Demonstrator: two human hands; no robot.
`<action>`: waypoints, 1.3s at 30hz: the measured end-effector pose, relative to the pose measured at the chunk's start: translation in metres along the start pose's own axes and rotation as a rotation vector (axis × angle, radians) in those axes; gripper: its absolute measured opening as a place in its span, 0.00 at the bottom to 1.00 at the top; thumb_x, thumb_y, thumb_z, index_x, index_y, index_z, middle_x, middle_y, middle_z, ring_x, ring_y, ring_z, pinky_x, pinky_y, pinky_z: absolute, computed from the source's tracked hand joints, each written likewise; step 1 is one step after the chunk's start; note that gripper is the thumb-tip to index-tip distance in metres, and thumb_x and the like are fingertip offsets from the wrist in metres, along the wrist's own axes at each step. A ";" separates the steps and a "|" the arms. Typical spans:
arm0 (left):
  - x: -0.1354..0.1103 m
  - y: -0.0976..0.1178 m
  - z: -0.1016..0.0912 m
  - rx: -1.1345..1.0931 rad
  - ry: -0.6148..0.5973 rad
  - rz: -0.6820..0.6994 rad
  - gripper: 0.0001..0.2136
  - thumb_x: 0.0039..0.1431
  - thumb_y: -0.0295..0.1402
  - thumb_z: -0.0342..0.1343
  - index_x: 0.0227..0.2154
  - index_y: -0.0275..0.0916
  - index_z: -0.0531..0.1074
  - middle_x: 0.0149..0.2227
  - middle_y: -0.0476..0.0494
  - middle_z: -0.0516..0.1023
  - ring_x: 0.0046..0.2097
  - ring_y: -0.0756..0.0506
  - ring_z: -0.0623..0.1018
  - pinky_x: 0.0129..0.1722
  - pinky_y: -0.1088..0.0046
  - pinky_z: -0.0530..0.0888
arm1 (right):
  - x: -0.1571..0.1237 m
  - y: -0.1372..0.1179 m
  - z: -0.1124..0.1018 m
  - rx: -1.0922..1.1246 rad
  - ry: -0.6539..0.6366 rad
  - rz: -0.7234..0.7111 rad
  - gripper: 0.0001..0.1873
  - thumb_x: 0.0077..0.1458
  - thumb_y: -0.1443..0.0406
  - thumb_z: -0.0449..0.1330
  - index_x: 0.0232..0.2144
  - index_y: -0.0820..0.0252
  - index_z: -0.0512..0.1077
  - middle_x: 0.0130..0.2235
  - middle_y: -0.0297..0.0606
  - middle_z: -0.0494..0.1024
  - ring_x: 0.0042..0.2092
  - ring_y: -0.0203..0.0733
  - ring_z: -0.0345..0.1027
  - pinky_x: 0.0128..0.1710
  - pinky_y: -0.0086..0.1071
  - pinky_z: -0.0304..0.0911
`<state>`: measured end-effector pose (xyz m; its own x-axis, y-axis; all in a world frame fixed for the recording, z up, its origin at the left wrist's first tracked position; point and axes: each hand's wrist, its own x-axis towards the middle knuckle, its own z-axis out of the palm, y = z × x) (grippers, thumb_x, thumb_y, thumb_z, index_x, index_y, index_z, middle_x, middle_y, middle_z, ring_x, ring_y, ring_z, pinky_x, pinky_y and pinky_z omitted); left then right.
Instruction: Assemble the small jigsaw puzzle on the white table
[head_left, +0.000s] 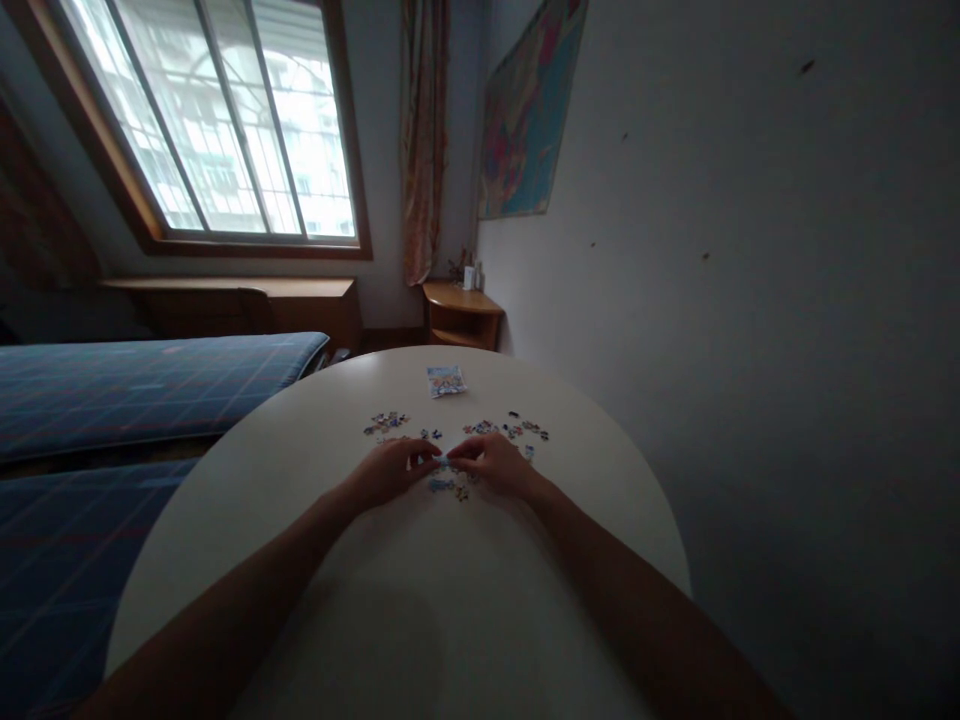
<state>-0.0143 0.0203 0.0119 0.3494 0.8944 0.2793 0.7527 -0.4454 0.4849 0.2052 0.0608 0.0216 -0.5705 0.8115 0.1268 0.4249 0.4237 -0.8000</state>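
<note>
My left hand (392,468) and my right hand (496,462) meet over the middle of a round white table. Their fingertips are closed together on a small light-blue jigsaw puzzle piece (442,460), partly covered by the fingers. Just below the fingers lie several jigsaw pieces, blue ones (440,485) and yellowish ones (460,492). A loose pile of pieces (387,422) sits beyond my left hand. More scattered pieces (484,427) lie beyond my right hand. A small picture sheet or packet (446,381) rests farther back.
The white table (300,430) has a curved edge. A plaid-covered bed (150,390) stands to its left, and a wall (750,350) runs close on the right. Behind the table are a wooden corner shelf (461,297) and a low wooden desk (300,288) under the window.
</note>
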 end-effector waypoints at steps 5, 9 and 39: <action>0.003 -0.002 -0.007 -0.179 -0.005 -0.005 0.11 0.60 0.39 0.55 0.35 0.38 0.78 0.29 0.47 0.80 0.31 0.48 0.75 0.32 0.75 0.69 | 0.000 -0.007 0.010 0.008 0.042 -0.053 0.13 0.52 0.58 0.65 0.36 0.60 0.81 0.31 0.38 0.82 0.32 0.38 0.73 0.35 0.29 0.64; 0.001 -0.011 -0.017 -0.146 -0.084 -0.024 0.11 0.59 0.38 0.55 0.33 0.38 0.78 0.28 0.47 0.79 0.30 0.48 0.74 0.31 0.75 0.68 | -0.003 -0.007 0.014 -0.153 0.027 -0.077 0.12 0.51 0.62 0.66 0.38 0.59 0.81 0.32 0.38 0.81 0.32 0.37 0.73 0.34 0.28 0.63; -0.006 0.003 -0.020 0.118 -0.251 0.044 0.11 0.56 0.29 0.51 0.33 0.42 0.79 0.33 0.48 0.81 0.33 0.48 0.77 0.34 0.76 0.68 | -0.008 -0.011 0.014 -0.497 -0.066 -0.269 0.08 0.51 0.66 0.64 0.34 0.54 0.83 0.33 0.36 0.81 0.34 0.37 0.72 0.39 0.28 0.61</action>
<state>-0.0254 0.0125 0.0285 0.4993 0.8630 0.0772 0.7884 -0.4894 0.3727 0.1957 0.0441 0.0209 -0.7398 0.6291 0.2383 0.5294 0.7630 -0.3708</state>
